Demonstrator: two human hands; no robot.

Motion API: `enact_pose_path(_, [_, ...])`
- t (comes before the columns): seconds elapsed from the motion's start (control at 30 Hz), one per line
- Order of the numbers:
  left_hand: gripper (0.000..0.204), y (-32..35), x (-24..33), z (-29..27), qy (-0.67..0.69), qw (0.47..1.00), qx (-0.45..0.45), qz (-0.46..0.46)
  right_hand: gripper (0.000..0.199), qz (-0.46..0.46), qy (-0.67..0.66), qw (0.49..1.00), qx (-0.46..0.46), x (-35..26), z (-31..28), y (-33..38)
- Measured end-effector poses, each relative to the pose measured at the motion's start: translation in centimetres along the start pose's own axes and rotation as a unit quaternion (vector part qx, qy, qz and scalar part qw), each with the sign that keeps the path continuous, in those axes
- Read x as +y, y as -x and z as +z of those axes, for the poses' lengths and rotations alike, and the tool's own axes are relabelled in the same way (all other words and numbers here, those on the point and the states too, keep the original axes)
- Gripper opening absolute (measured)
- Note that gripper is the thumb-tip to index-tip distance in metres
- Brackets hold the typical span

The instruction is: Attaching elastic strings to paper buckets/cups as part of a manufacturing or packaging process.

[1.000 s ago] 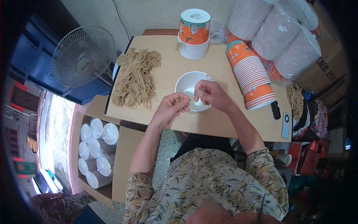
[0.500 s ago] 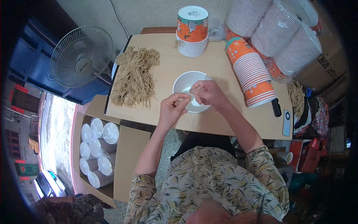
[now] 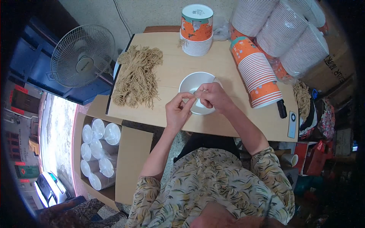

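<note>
A round white paper bucket (image 3: 187,83) stands on the wooden table, its open top facing me. My left hand (image 3: 178,112) and my right hand (image 3: 213,97) meet over its near part, fingertips pinched together and almost touching. Whatever lies between them is too small to make out. A thin pale strand seems to stick up by the right knuckles, near the rim. To the left lies a heap of tan twisted cords (image 3: 138,78).
Upside-down orange paper buckets (image 3: 197,30) stand stacked at the back. Another stack (image 3: 255,72) lies on the right, beside a black marker-like object (image 3: 281,109) and a pale flat device (image 3: 292,124). A fan (image 3: 83,57) and a carton (image 3: 133,167) of wrapped white tubs are left.
My left hand has moved slightly right, closer to the right hand. The white bucket sits a little further right in view. Both hands keep their pinch.
</note>
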State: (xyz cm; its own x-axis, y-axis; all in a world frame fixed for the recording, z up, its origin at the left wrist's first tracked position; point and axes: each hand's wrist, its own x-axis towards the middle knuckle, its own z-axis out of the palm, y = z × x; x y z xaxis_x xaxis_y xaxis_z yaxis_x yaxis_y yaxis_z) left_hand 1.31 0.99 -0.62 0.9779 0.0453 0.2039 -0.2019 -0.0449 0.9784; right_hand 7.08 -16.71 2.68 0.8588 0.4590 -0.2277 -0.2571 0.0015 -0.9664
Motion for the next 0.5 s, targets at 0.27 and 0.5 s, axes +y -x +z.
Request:
enact_pose_path(0.27, [0.013, 0.46, -0.18, 0.28, -0.079, 0.993, 0.038, 0.079, 0.016, 0.002, 0.024, 1.0, 0.003, -0.02, 0.02, 0.05])
enact_pose_path(0.5, [0.012, 0.26, -0.03, 0.48, -0.142, 0.97, 0.056, 0.187, 0.016, 0.012, 0.043, 0.999, -0.001, -0.15, 0.04, 0.01])
